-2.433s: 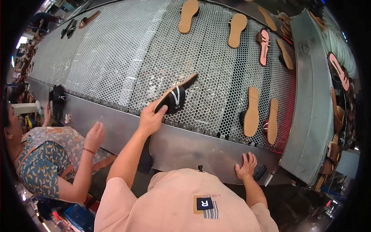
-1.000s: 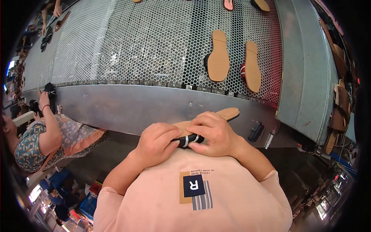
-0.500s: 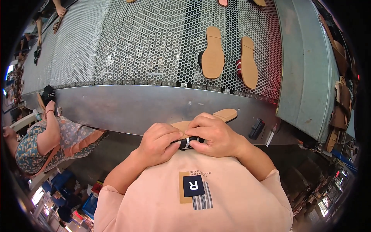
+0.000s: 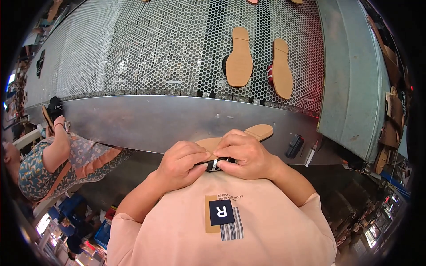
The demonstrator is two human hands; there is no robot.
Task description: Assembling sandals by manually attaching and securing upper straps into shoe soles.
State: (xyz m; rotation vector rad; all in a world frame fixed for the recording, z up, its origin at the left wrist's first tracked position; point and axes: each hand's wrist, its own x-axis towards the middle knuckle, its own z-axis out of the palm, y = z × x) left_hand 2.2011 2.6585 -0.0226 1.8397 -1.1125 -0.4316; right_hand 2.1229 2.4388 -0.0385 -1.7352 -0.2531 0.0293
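Left hand [image 4: 183,163] closed, I pinch the front part of a sandal [image 4: 207,142] lying tan sole up, close before my chest. Its black strap [image 4: 214,166], with a silvery band, shows between my fingertips on the near side. My right hand [image 4: 242,155] grips too, around the middle, so it is nearer the heel; the long axis runs rightward and slightly away, heel end emerging past my right knuckles above the metal ledge [image 4: 286,122].
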